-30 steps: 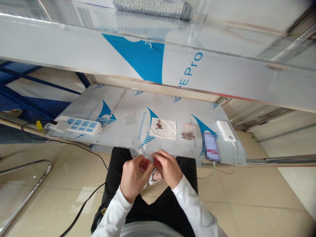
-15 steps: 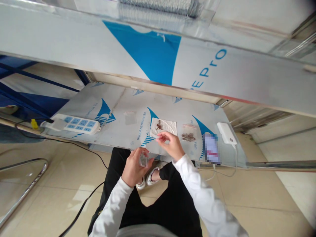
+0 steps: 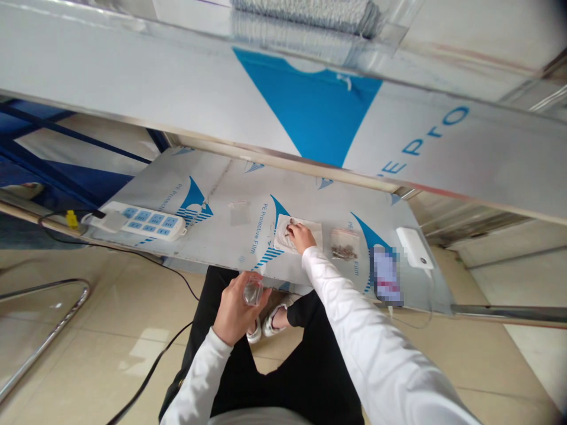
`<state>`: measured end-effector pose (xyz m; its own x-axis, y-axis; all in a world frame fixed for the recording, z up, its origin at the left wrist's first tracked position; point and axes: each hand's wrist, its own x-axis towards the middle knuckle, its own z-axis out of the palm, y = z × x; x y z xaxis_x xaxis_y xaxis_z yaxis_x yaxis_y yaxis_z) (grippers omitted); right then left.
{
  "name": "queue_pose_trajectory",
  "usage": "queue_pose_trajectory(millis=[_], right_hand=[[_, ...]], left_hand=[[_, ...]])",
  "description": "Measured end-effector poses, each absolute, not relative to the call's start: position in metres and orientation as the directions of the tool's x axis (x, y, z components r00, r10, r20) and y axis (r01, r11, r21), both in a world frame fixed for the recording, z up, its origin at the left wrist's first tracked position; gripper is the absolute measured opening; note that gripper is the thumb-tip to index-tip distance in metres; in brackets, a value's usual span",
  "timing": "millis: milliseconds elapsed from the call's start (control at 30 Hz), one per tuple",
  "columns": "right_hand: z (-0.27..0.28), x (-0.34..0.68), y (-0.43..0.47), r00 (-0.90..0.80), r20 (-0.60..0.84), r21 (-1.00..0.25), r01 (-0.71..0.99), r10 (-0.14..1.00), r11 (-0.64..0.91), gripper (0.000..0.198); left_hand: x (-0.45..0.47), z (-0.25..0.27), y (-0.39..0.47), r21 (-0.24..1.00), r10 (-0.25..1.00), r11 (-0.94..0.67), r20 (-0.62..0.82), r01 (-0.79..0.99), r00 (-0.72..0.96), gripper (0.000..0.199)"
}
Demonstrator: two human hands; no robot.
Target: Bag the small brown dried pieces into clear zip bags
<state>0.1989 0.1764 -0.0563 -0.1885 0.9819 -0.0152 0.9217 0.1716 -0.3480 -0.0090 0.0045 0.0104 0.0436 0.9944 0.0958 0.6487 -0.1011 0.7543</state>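
left hand [image 3: 236, 308]: holds a clear bag [image 3: 253, 293], nearer the body than the cloth [image 3: 283, 239]
right hand [image 3: 302, 236]: over the cloth, at brown bits [image 3: 289, 222]; cannot tell whether it pinches any
filled bag [image 3: 344, 246]: just right of the cloth

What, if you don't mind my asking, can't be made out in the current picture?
All in the head view:
- What the right hand touches on the white pad: the hand itself covers the spot.
- Whether the clear bag in the left hand holds anything: too small, partly covered.
- What the brown pieces are: too small.
- The phone screen: pixelated.
- The grey towel's upper part: cut off by the top edge.
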Motion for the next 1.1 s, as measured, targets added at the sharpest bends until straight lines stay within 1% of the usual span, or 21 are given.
queue_pose_trajectory(millis=[167,300,567,767,900,1000,1067,1100], right_hand=[[-0.06,0.194,0.172,-0.131,-0.022,-0.285,0.951,0.991,0.119,0.027],[-0.059,0.192,0.17,-0.108,-0.015,-0.271,0.957,0.994,0.1,0.027],[-0.045,0.2,0.182,-0.183,-0.035,-0.316,0.935,0.983,0.163,0.02],[-0.039,0.199,0.188,-0.163,-0.045,-0.353,0.925,0.986,0.137,0.019],[-0.022,0.199,0.184,-0.119,-0.009,-0.413,0.905,0.993,0.104,0.015],[0.005,0.191,0.156,-0.099,0.044,-0.487,0.866,0.994,0.108,0.012],[0.029,0.18,0.121,-0.114,0.095,-0.571,0.807,0.989,0.148,0.016],[0.041,0.174,0.102,-0.126,0.15,-0.682,0.705,0.981,0.195,0.017]], left_hand=[[-0.009,0.008,0.007,0.77,0.996,-0.087,0.072,0.633,0.049,0.02],[-0.012,0.007,0.005,0.787,0.998,-0.063,0.051,0.614,0.037,0.019],[-0.015,0.005,0.006,0.786,0.999,-0.054,0.047,0.616,0.028,0.019],[-0.017,0.004,0.005,0.797,0.998,-0.062,0.048,0.6,0.039,0.019],[-0.017,0.006,0.007,0.803,0.999,-0.053,0.042,0.594,0.032,0.018],[-0.012,0.009,0.011,0.805,0.998,-0.064,0.057,0.589,0.031,0.02],[-0.006,0.012,0.015,0.815,0.996,-0.084,0.078,0.573,0.034,0.021],[-0.002,0.013,0.017,0.822,0.995,-0.096,0.092,0.561,0.036,0.022]])
